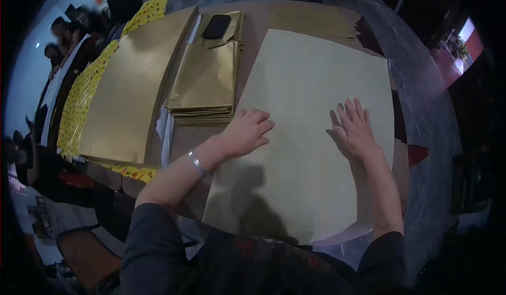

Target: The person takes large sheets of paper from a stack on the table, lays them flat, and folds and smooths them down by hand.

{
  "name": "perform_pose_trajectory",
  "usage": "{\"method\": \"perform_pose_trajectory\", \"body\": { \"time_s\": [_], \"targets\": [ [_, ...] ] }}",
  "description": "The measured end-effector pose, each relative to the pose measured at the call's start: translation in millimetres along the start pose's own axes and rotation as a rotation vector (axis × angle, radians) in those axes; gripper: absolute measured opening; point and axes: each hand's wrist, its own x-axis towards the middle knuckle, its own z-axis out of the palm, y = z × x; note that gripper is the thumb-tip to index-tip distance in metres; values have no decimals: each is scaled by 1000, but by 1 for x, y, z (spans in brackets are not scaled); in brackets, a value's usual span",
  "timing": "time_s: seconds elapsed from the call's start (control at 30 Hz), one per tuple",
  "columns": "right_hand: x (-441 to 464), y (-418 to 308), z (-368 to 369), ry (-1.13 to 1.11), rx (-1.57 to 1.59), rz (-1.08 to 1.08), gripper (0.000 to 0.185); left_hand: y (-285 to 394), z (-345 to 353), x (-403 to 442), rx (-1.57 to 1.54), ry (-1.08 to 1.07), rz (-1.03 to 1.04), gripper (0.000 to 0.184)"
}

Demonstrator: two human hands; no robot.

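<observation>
"Two sets of fingers (259,117) are in view; how do they stand?"

"Those of the left hand (243,134) are loosely parted and slightly bent, gripping nothing. The right hand (357,129) has its fingers fanned out, also with nothing in their grasp."

"What lies beneath them?"

"A large pale sheet (308,152), in front of the person. The left hand is at its left side, the right hand over its right half. Whether the right fingertips touch it I cannot tell; a shadow falls beside them."

"One sheet or several?"

"I can't tell from this angle."

"And around it?"

"A silver bracelet (196,164) circles the left wrist. Just left of the sheet is a pile of folded gold paper (203,81), a black phone (216,27) lying at its far end. Further left sits a long gold stack (132,84), over yellow patterned material (87,102). All that rests on the brown tabletop (252,57)."

"Beyond the sheet?"

"A flat gold-brown piece (311,22) at the far side, and a dark red scrap (417,154) at the right edge."

"Anyone else?"

"Several people (120,1) at the upper left, and a chair (88,257) at the lower left."
</observation>
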Motion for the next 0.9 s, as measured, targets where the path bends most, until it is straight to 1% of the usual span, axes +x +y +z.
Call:
{"method": "perform_pose_trajectory", "body": {
  "time_s": [0.03, 0.07, 0.1, 0.17, 0.2, 0.27, 0.3, 0.33, 0.37, 0.4, 0.43, 0.5, 0.53, 0.57, 0.6, 0.63, 0.67, 0.73, 0.77, 0.8, 0.87, 0.9],
  "targets": [
    [-9, -5, -4, 83, -23, -3, 57, 2, -6, -21, -46, -27, 8, 38],
    [-26, -18, -19, 104, -6, -31, 57, 6, -11, -45, -91, -52, 12, 36],
    [-40, -26, -22, 109, 3, -69, 57, 15, -21, -66, -98, 11, 22, 33],
    [-58, -42, -20, 76, 17, -89, 57, 31, -31, -115, -132, 5, -28, 38],
    [-66, -49, -11, 83, 26, -136, 57, 40, -27, -140, -161, 22, -58, 50],
    [-72, -58, 6, -17, 63, -92, 58, 61, -22, -182, -213, 66, -65, 72],
    [-72, -62, 13, -13, 67, -123, 58, 65, -9, -203, -147, 18, -68, 95],
    [-73, -67, 18, -50, 72, -93, 57, 72, -10, -218, -140, 25, -87, 95],
    [-77, -69, 22, -89, 73, -54, 57, 78, -10, -231, -97, -37, -131, 92],
    [-78, -60, 23, -91, 42, -99, 57, 81, -10, -240, -56, -97, -172, 88],
    [-84, -56, 20, -96, 40, -101, 57, 82, -9, -249, -61, -97, -176, 88],
    [-102, -44, 6, 57, 6, -30, 55, 74, 0, -267, 133, -99, -225, 76],
    [-115, -25, 5, 53, 8, -22, 55, 66, 18, -278, 203, -6, -211, 67],
    [-132, 1, 5, 74, -43, 11, 55, 67, 21, -282, 202, -8, -202, 67],
    [-151, 21, 3, 97, -96, 45, 55, 68, 23, -283, 194, 22, -238, 68],
    [-173, 31, -5, 58, -92, 116, 55, 68, 23, -282, 187, 51, -272, 69],
    [-197, 38, -12, 22, -88, 183, 56, 68, 24, -279, 190, 53, -263, 69],
    [-246, 59, -2, -18, -113, 164, 62, 72, 26, -270, 152, -51, -203, 68],
    [-266, 52, -2, -58, -115, 134, 64, 81, 11, -260, 64, -143, -207, 66],
    [-284, 38, -4, -98, -116, 98, 67, 82, 13, -259, 73, -136, -233, 66],
    [-306, 5, -6, -211, -86, 41, 70, 84, 16, -263, -104, 18, -100, 64],
    [-318, 24, 12, -169, -81, -130, 68, 85, 19, -263, -90, 26, -134, 64]
  ]
}}
